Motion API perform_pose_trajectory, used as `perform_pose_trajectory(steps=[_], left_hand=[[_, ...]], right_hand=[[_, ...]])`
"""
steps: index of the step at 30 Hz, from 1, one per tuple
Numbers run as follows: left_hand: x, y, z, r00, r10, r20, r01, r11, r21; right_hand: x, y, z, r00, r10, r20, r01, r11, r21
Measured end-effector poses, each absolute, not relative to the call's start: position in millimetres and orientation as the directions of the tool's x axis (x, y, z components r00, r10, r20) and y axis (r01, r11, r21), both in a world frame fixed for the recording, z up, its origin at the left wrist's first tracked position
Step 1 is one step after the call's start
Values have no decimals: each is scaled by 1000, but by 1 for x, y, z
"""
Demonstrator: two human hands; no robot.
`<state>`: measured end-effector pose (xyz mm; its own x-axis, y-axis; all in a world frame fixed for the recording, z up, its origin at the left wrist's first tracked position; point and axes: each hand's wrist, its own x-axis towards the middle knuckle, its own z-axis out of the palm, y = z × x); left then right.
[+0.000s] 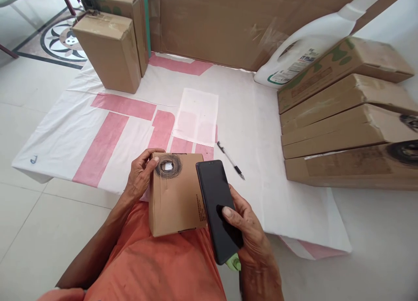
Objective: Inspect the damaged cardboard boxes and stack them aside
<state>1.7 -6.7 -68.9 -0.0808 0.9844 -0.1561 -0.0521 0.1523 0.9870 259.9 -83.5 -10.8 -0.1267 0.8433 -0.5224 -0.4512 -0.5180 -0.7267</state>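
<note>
My left hand [143, 172] grips the left edge of a small cardboard box [178, 196], its thumb on the top face. A hole ringed with dark scribble [168, 166] shows near that thumb, with something white inside it. My right hand [246, 222] is closed around a black smartphone [215, 205], thumb lying across the dark screen. The phone is tilted beside the box and covers part of its right edge. Beyond the phone, a pen [230, 160] with a clear barrel and black grip lies on the cloth. A thin white sheet [196, 117] lies flat behind the box.
A white cloth [248, 114] with pink marks covers the table. Cardboard boxes [333, 131] lean in a row at the right, beside a white detergent bottle [303, 44]. Two more boxes [107, 53] stand at the back left. A large cardboard panel [209, 22] rises behind.
</note>
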Motion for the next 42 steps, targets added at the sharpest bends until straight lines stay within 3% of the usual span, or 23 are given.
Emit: perform_pose_trajectory(steps=[6,13,25,29,32,36,38,42], left_hand=[[-4,-1,-68,-72,988,-134,-69,130,989],[-6,-2,-69,-57,987,-150,-76,145,986],[-8,1,-70,-71,985,-154,-79,149,986],[-14,8,-66,-89,988,-127,-73,120,990],[-16,13,-64,-97,988,-122,-64,116,991],[-14,17,-66,-105,983,-148,-33,145,989],[-14,19,-67,-132,978,-161,-11,161,987],[-17,22,-65,-179,967,-181,28,189,982]], right_hand=[[238,-80,8,-185,856,-483,-508,-504,-698],[230,-71,9,-262,787,-559,-439,-613,-657],[228,-70,13,-194,823,-533,-495,-552,-671],[248,-64,13,-10,876,-482,-519,-416,-746],[277,-59,11,240,864,-443,-425,-317,-848],[318,-58,-8,511,783,-354,-199,-293,-935],[332,-59,-26,538,782,-315,-60,-338,-939],[341,-54,-61,433,842,-324,90,-397,-913]])
